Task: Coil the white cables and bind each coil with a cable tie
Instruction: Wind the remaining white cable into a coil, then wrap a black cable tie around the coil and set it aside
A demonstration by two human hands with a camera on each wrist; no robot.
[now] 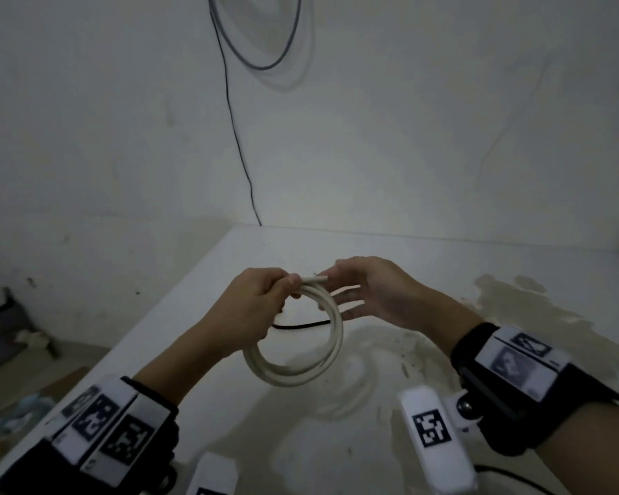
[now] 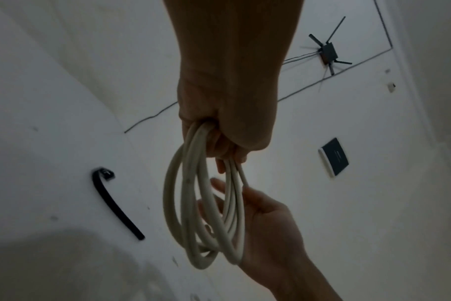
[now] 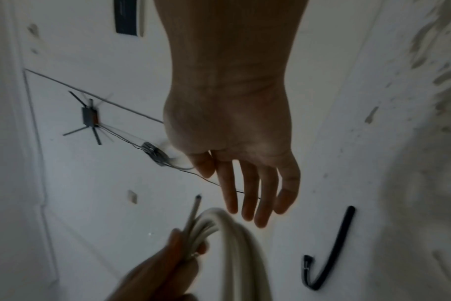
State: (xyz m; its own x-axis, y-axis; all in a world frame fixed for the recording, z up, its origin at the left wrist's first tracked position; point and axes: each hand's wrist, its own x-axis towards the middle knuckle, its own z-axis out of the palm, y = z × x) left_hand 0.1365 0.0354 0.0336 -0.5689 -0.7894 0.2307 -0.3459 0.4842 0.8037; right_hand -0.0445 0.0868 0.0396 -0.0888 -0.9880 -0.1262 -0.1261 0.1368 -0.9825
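Observation:
A white cable wound into a coil (image 1: 302, 337) hangs above the white table (image 1: 251, 251). My left hand (image 1: 261, 298) grips the top of the coil (image 2: 206, 203) in a fist, and the cable's free end (image 1: 317, 279) sticks out to the right past the thumb. My right hand (image 1: 365, 291) is just right of the coil (image 3: 234, 244) with fingers (image 3: 247, 195) straight and spread, holding nothing. A black cable tie (image 1: 301, 325) lies on the table behind the coil, curved at one end (image 2: 116, 203), lying off to the side in the right wrist view (image 3: 330, 254).
Brownish stains (image 1: 515, 316) cover the right and near part of the table. A thin dark wire (image 1: 236, 137) runs down the wall to the table's back edge. A router (image 2: 327, 51) and a dark panel (image 2: 335, 156) hang on the wall. Clutter lies on the floor at the left (image 1: 15, 405).

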